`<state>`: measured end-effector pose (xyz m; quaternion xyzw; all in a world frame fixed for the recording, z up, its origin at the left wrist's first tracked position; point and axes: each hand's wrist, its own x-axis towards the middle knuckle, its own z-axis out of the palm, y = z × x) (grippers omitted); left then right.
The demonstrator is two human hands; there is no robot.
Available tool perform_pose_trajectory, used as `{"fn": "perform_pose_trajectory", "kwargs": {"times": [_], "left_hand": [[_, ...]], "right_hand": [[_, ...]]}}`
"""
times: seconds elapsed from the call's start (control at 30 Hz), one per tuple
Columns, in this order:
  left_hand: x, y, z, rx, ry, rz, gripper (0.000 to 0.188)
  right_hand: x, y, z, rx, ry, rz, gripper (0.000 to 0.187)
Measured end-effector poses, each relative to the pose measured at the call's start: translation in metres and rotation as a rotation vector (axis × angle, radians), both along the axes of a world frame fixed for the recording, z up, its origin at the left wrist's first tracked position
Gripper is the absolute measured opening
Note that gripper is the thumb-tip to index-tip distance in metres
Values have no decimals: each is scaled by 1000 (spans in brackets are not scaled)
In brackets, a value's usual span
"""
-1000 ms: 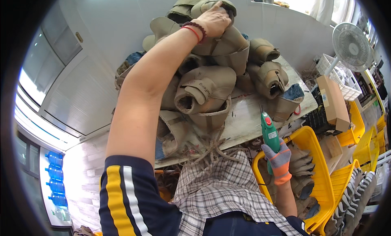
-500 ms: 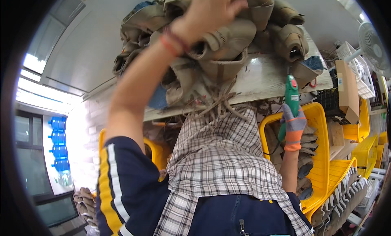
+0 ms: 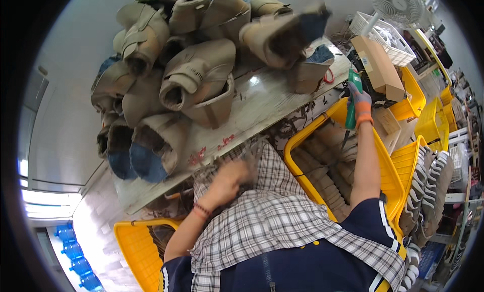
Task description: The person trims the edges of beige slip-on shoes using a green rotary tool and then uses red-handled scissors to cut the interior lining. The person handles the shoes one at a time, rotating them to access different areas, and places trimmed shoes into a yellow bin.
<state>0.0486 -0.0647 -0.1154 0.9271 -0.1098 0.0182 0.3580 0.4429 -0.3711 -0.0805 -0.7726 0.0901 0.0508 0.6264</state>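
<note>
My bare left hand (image 3: 226, 184) hangs over my lap in front of the checked apron (image 3: 262, 206). Its fingers are smeared by motion, with blurred dark scraps around them; whether it grips any is unclear. In an orange-and-grey glove, my right hand (image 3: 362, 105) is wrapped round a green handheld power tool (image 3: 356, 78), upright above the right-hand yellow basket (image 3: 380, 163). The tool's tip lies near the bench's right end. Tan shoe uppers (image 3: 199, 70) with blue lining are heaped on the bench (image 3: 252, 98). One blurred upper (image 3: 275, 42) lies at the far right of the heap.
More stacked uppers (image 3: 322, 166) fill the right-hand basket. Another yellow basket (image 3: 138, 251) stands at my left. Beyond the bench's right end are a cardboard box (image 3: 378, 67), a white crate (image 3: 388, 42) and a fan (image 3: 398, 4). Blue water bottles (image 3: 73, 249) stand far left.
My left hand has come down from above the uppers to my lap. The strips on the apron have shifted into a blur. An upper at the right looks displaced. The view has turned.
</note>
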Motion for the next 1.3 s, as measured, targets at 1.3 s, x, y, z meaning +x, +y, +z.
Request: {"fn": "perform_pose_trajectory", "kwargs": {"times": [1.3], "left_hand": [[32, -4, 35, -722, -307, 829, 40]], "right_hand": [[109, 40, -64, -477, -235, 107, 54]]}}
